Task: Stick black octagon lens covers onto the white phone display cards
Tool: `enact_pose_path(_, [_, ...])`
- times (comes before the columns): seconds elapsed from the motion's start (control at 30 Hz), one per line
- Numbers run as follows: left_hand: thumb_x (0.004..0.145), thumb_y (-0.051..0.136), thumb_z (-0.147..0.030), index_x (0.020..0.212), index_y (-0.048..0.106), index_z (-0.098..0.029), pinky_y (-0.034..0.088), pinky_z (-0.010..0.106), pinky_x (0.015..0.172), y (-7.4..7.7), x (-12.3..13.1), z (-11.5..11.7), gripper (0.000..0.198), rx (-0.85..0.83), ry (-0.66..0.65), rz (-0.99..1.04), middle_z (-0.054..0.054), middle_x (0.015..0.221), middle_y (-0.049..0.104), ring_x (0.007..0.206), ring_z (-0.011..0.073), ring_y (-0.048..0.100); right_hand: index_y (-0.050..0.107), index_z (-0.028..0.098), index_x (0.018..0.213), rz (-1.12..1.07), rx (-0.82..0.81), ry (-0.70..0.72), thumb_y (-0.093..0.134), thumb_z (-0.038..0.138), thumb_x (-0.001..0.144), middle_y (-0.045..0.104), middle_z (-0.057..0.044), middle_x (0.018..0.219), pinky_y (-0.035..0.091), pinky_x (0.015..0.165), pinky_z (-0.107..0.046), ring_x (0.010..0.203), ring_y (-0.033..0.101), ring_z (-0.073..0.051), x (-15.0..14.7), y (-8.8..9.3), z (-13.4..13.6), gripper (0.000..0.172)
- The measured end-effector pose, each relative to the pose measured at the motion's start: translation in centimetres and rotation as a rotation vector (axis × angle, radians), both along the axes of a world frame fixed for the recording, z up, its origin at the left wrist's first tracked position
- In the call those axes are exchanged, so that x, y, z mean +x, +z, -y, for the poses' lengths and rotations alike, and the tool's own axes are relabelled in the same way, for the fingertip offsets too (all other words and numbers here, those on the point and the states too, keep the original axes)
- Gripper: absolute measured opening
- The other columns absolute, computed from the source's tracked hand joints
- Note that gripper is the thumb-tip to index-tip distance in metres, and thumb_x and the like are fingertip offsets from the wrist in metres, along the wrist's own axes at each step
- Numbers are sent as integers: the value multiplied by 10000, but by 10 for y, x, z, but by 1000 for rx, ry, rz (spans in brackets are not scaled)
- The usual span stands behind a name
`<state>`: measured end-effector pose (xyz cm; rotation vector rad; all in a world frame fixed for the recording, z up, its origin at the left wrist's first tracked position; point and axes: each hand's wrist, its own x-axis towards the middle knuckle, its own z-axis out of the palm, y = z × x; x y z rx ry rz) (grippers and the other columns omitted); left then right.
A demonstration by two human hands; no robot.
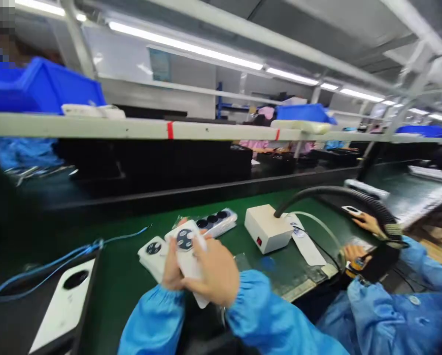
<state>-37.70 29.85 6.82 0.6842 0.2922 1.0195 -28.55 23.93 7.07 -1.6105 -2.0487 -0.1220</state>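
Note:
A white, flat, rounded panel with a dark round face near its top (pixel 187 257) is held up in front of me, tilted. My left hand (pixel 172 268) grips its left edge, and my right hand (pixel 219 271) is closed around its right side with the thumb near the dark face. Just behind and left of it lie similar white panels (pixel 150 261) on the bench. Beyond my fingers is a clear-wrapped piece with several black discs (pixel 221 223). Fingers partly cover the lower part of the held panel.
A white box with a red switch (pixel 267 230) and a thick black hose (pixel 317 191) stands right. A co-worker's hands (pixel 368 224) work beyond it. At left, a black tray (pixel 91 291) bears a white panel, with a blue cord (pixel 65 261). A shelf rail (pixel 132 128) crosses above the green bench.

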Motion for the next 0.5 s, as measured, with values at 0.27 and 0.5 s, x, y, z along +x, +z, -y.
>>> enact_pose_path(0.27, [702, 663, -244, 1394, 229, -229, 503, 313, 619, -25, 19, 37, 817, -13, -411, -261, 83, 917, 680, 718, 230, 652, 579, 158, 803, -362, 401, -108, 524, 169, 829, 529, -3, 591, 336, 578, -289, 599, 423, -138, 58, -38, 73, 62])
enact_pose_path(0.5, [755, 599, -342, 1308, 352, -158, 498, 333, 660, -41, 10, 38, 632, 97, -660, -583, 84, 778, 695, 711, 233, 650, 558, 146, 783, -481, 206, 56, 553, 187, 814, 498, -44, 768, 410, 638, -277, 737, 479, -145, 70, -41, 49, 52])
